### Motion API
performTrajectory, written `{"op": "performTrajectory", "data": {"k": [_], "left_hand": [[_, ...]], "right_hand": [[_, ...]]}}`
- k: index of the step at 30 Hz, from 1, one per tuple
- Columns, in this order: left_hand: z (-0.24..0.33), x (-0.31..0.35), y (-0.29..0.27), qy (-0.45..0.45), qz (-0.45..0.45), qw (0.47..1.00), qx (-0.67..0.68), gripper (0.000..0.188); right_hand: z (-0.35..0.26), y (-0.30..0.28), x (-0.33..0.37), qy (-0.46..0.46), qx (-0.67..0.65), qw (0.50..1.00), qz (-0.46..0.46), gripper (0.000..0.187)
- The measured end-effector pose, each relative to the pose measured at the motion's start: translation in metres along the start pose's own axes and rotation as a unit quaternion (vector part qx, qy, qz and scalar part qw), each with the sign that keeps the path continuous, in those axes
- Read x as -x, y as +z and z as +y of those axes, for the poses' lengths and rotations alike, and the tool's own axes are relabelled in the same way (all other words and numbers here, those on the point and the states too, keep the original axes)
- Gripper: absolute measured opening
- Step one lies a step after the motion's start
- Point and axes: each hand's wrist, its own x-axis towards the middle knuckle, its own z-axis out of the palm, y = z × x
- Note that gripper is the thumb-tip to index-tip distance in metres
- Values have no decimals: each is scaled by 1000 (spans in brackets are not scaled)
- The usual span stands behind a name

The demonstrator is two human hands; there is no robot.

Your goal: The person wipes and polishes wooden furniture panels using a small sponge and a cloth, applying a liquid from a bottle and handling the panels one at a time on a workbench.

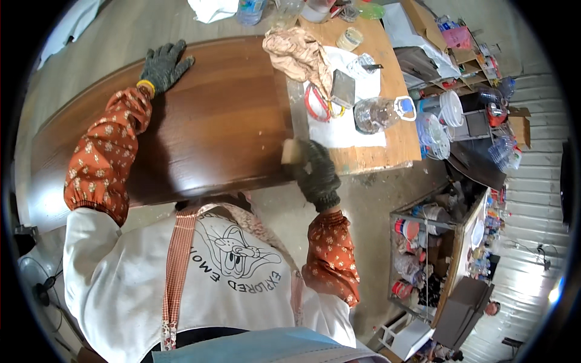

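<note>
A large, glossy brown wooden panel (212, 115) with a curved far edge lies in front of me. My left hand (165, 66), in a dark grey knit glove, rests with fingers spread on the panel by its far edge. At the panel's near right corner, my right hand (317, 173), gloved alike, is closed around a small pale tan block (293, 151) that looks like a sanding block. The block's underside is hidden, and the right fingers are partly blurred. Orange flowered sleeve covers (108, 151) cover both forearms.
Right of the panel, a wooden worktop (396, 142) bears crumpled brown paper (298, 55), a grey block (343, 89), a red ring-shaped item (316, 104), a clear plastic jug (374, 115) and a small jar (350, 39). Farther right are buckets (449, 109) and a cluttered shelf unit (423, 218).
</note>
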Motion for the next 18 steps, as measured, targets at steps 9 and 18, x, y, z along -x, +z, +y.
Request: {"op": "performTrajectory", "data": {"k": [9,18], "left_hand": [[19,19,-7,-39,23,999,8,62],[23,24,-5,-53,21,998,16,62]], "right_hand": [[46,7,-103,-192,-126,972,-49,50],[63,47,-281,-159,42,984,-69,50]]}}
